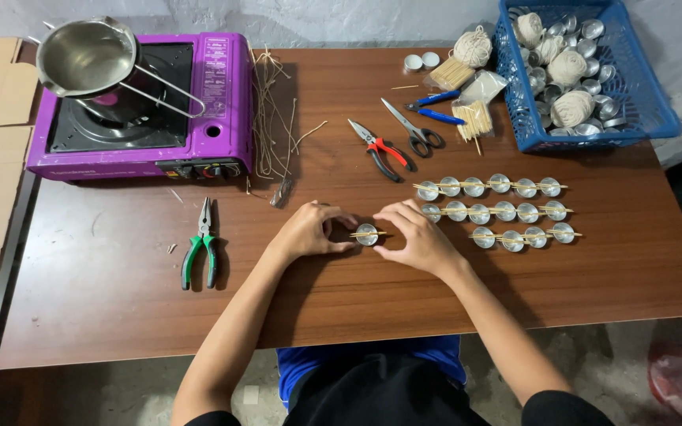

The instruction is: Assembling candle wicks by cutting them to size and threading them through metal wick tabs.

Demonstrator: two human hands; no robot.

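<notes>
A small round metal cup [367, 234] stands on the brown table [120, 300] with a thin wooden stick [370, 233] laid across its rim. My left hand [308, 229] touches the stick's left end and my right hand [414, 234] curls around the cup's right side. Just to the right lie three rows of similar metal cups [492, 210] with sticks across them.
A purple portable gas stove [144, 110] with a steel pot [88, 57] sits at the back left. Green pliers [200, 254], red pliers [382, 151], scissors [412, 130], blue tongs [436, 110], loose wicks [271, 118], stick bundles [474, 120]. A blue basket [649, 110] holds cups and string balls.
</notes>
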